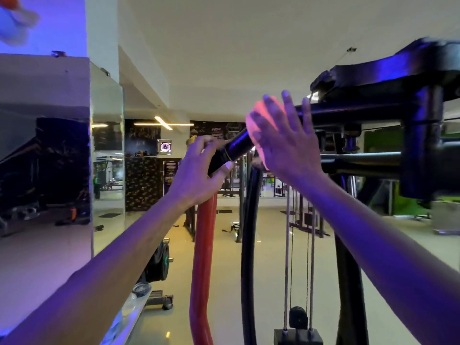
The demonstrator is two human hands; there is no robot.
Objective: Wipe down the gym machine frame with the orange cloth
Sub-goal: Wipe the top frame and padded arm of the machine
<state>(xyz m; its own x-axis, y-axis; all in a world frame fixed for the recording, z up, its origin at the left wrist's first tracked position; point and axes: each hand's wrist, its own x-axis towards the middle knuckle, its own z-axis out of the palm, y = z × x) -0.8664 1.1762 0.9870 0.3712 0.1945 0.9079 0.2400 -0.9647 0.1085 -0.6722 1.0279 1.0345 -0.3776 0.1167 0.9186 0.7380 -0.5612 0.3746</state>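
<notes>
Head view | step: wiping judged under way on upper bar (348,109) of frame (420,135) | cloth (256,120) pressed to bar by right hand (286,138), fingers spread straight | left hand (199,165) grips handle (234,148) | next: cloth to be drawn along bar, pressure kept.

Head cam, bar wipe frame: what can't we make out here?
- Orange cloth: mostly covered by the right hand; its full extent is unclear.
- Bar end: the left hand grips it and hides its tip.
- Frame top: motion-blurred and cut off by the right edge.
- Weight stack: cut off by the bottom edge.
- Wall posters: text too small to read.
</notes>
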